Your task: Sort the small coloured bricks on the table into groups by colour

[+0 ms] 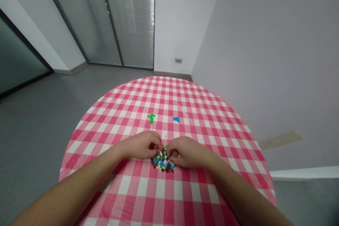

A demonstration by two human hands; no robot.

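Note:
A small heap of tiny building bricks (164, 162), in blue, white, brown and green, lies on a round table under a pink-and-white checked cloth (159, 197). My left hand (143, 144) and my right hand (185, 152) meet just above the heap, both with fingers curled in a pinch. Between the fingertips sits a small green piece (165, 147); which hand grips it I cannot make out. Farther back on the cloth lie a green brick assembly (151, 118) and a blue piece (176, 119).
The table stands near a white wall on the right, with grey floor around it. Glass doors with blinds (119, 17) are at the far left. A flat beige board (280, 139) lies on the floor at the right.

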